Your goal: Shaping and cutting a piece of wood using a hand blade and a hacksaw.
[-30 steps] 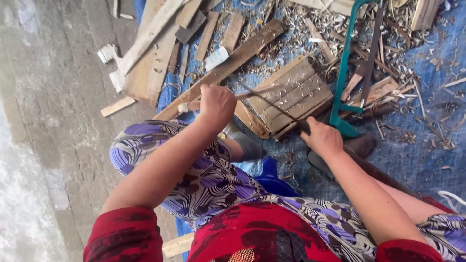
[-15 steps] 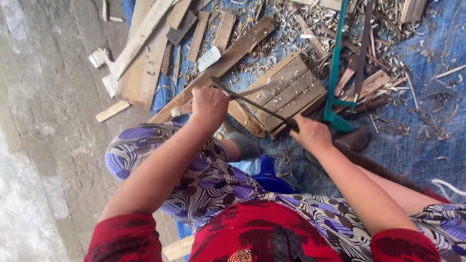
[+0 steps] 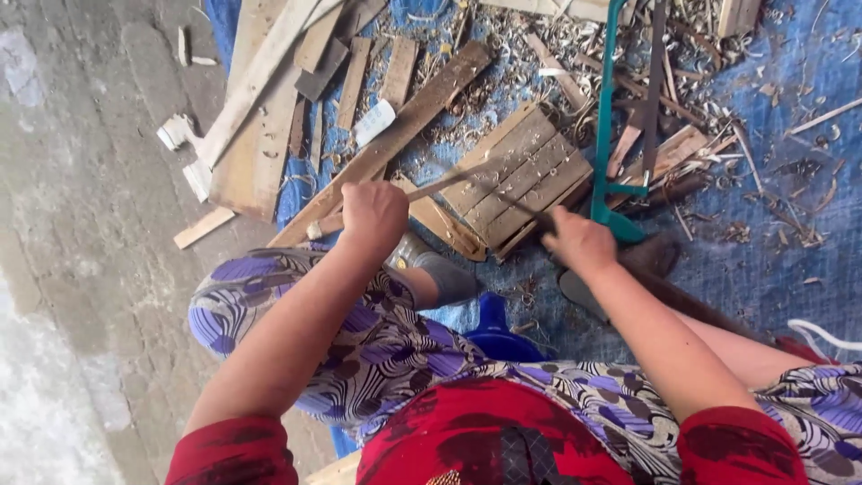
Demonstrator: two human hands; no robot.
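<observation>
two hands [image 3: 374,214], one green saw [image 3: 603,135] (upright), one tarp [image 3: 790,260]

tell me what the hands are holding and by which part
Both hands grip one thin wooden strip over the slatted wooden block: the left hand clasps its near end, the right hand its other end, which is blurred.

A rough grey concrete floor [image 3: 81,269] fills the left of the frame. A blue plastic sheet [image 3: 772,269] covers the ground on the right, in daylight.
</observation>
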